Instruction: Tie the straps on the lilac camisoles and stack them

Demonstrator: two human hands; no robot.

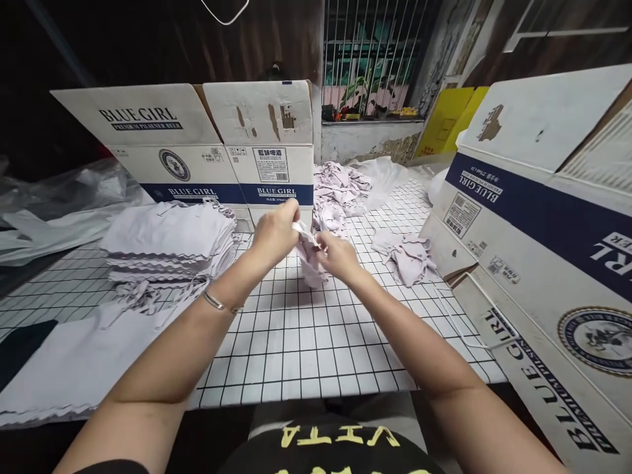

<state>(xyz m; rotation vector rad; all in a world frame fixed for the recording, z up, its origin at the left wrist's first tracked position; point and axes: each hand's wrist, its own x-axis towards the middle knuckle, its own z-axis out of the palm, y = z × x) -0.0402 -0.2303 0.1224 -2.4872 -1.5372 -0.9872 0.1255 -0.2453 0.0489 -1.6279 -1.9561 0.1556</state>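
Both my hands meet above the middle of the grid-patterned table (296, 342), holding one small pale lilac cloth piece (310, 263). My left hand (274, 234) pinches its upper edge with fingers closed; a bracelet sits on that wrist. My right hand (340, 255) grips the cloth's right side, fingers curled round it. The cloth hangs crumpled between them, just above the table. A neat stack of flat lilac cloth pieces (170, 240) lies to the left of my left hand. A loose heap of crumpled pieces (338, 191) lies beyond my hands.
Two open Blue Girl cartons (222, 151) stand at the back. A large carton (543, 230) lies on its side at the right. A small crumpled cloth pile (407, 257) sits near it. Clear plastic sheeting (54, 204) covers the far left; white fabric (74, 368) lies front left.
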